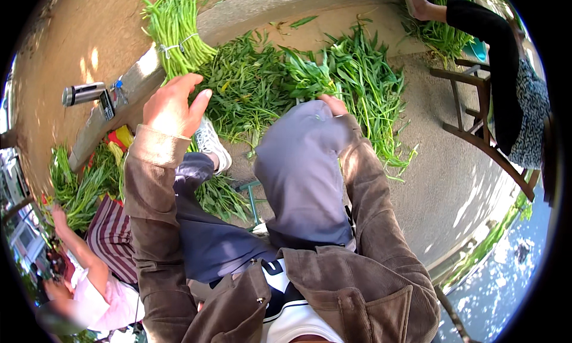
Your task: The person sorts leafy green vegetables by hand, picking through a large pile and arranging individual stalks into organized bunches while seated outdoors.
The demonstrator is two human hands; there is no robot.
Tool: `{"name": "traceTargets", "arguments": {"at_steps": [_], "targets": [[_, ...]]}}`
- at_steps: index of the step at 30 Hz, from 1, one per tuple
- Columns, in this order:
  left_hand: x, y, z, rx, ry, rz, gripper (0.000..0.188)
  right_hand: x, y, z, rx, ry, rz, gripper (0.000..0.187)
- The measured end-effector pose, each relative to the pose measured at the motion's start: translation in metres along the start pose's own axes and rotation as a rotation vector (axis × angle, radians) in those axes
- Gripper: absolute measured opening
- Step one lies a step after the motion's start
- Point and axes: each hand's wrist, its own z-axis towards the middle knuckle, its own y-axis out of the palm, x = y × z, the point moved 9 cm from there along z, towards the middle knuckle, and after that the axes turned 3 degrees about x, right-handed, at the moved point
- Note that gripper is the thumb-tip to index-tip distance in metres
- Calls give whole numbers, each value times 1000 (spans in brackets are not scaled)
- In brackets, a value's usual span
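Note:
At the upper left lies a bundle of long green stems, bound with a pale tie. Just below its near end is my left hand, thumb and fingers apart, with nothing seen in it. My right hand shows only in part beyond my raised knee. It is closed around the stem ends of a bunch of leafy greens, whose leaves point away to the left; most of its fingers are hidden. Loose leafy greens are heaped between my hands, and longer leafy stems spread to the right.
A low concrete curb runs behind the heap. A silver cylinder and a dark phone-like object stand at left. Another person sits at lower left beside more greens. A wooden chair and a person's leg are at right.

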Motion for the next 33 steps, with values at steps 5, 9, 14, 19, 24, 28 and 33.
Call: {"name": "traceTargets", "arguments": {"at_steps": [5, 9, 14, 19, 24, 28, 33], "targets": [[4, -4, 1, -18, 16, 18, 31, 17, -9, 23, -294, 229, 783, 32], [2, -3, -4, -54, 1, 37, 30, -12, -12, -3, -119, -117, 469, 49], [6, -9, -6, -15, 7, 2, 30, -10, -46, -36, -119, -128, 462, 44], [-2, 0, -16, -68, 45, -13, 29, 58, -202, -61, 431, -249, 444, 24], [4, 8, -26, -103, 83, 82, 29, 131, -239, -82, 606, -138, -30, 30], [12, 20, -27, -146, 133, 94, 29, 133, -219, -78, 715, -299, -460, 43], [10, 27, -20, -195, 94, 111, 30, 75, -206, -85, 980, -428, -651, 55]]}}
